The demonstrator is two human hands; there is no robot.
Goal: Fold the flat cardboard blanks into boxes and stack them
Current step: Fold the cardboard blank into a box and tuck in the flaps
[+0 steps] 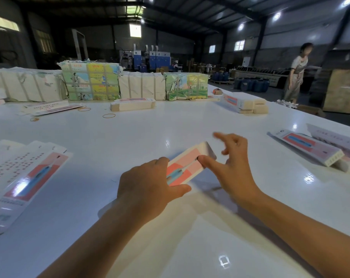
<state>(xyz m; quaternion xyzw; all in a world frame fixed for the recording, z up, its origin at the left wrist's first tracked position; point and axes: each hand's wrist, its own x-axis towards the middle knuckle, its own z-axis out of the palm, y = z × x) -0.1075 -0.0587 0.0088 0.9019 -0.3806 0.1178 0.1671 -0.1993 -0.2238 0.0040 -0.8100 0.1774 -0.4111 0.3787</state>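
A pink and white cardboard box [187,164] with a blue print lies slanted just above the white table [130,137], in the middle. My left hand [150,187] grips its near end, thumb underneath and fingers curled over the top. My right hand [233,169] is beside the box's far half; its thumb presses on the printed face and its other fingers are lifted and spread, blurred. Flat blanks [23,177] lie fanned out at the left. Folded boxes [312,149] lie stacked at the right edge.
Bundles of strapped cardboard [90,81] line the far side of the table, with a low stack of blanks [133,104] and more boxes [244,103] in front. Rubber bands [109,115] lie scattered. A person [296,75] stands beyond the far right corner.
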